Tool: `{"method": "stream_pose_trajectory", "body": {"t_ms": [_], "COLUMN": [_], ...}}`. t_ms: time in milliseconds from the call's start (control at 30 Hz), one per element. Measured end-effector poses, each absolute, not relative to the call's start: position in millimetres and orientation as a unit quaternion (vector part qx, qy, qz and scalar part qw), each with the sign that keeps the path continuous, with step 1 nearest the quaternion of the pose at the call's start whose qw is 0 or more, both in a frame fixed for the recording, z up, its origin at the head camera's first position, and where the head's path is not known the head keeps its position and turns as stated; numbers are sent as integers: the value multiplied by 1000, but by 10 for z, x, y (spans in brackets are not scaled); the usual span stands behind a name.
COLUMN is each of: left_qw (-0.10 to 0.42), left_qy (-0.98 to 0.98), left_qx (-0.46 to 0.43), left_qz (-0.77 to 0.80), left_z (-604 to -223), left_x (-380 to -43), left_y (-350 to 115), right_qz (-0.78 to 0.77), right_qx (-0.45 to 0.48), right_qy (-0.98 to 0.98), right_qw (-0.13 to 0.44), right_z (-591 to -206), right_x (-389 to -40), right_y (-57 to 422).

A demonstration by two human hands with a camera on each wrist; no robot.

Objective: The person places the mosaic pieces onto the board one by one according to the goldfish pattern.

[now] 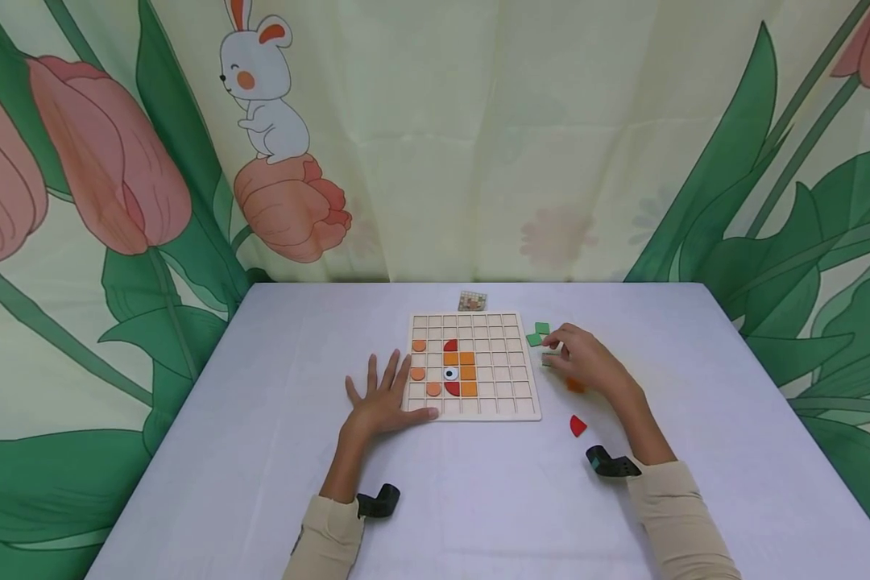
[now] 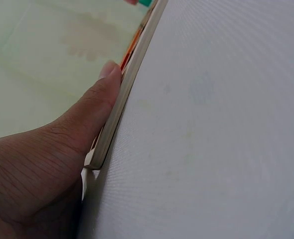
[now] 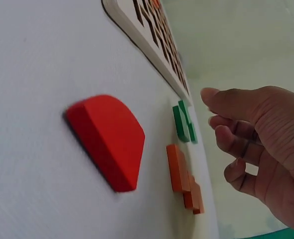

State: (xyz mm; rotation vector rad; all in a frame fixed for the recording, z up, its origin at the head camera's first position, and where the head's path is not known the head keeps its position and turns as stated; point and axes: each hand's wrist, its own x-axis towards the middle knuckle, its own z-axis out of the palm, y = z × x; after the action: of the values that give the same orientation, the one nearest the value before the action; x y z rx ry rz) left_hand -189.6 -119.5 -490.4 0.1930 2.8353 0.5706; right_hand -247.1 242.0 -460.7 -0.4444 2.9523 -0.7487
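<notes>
A square wooden grid board [image 1: 503,409] lies on the table. My left hand [image 1: 380,409] rests at its left side with fingers spread, the thumb lying over the front left corner. In the left wrist view that thumb [image 2: 99,94] presses along the board's edge [image 2: 124,97]. My right hand [image 1: 590,362] hovers just right of the board, fingers loosely bent, by the green square pieces [image 1: 534,340]. The right wrist view shows nothing between the thumb and fingers of the right hand [image 3: 266,134]. Orange pieces [image 1: 575,386] lie partly hidden beneath it.
On the board sit orange squares [image 1: 467,373], orange discs [image 1: 417,374], red quarter-round pieces [image 1: 451,345] and an eye piece [image 1: 451,374]. A loose red piece [image 1: 577,425] lies near the board's front right corner. A small patterned card [image 1: 472,301] is behind the board.
</notes>
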Motion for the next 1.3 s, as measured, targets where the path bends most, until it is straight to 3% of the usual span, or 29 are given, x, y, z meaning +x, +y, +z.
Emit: {"method": "stream_pose_trajectory", "body": {"t_ms": [533, 867, 1300], "left_qw": [121, 120, 125], "left_qy": [972, 972, 971], "left_qx": [65, 66, 66], "left_qz": [192, 189, 194], "left_z": [-4930, -4922, -4886], "left_x": [-1905, -1906, -1896], "left_y": [-1193, -1191, -1185], "right_qz": [-224, -227, -239], "right_qx": [-105, -92, -89], "right_qy": [968, 969, 965], "right_qw": [50, 25, 57], "right_z": [-4738, -4740, -4706], "right_x": [-2468, -2442, -2394], "right_y": [2780, 2926, 3016]}}
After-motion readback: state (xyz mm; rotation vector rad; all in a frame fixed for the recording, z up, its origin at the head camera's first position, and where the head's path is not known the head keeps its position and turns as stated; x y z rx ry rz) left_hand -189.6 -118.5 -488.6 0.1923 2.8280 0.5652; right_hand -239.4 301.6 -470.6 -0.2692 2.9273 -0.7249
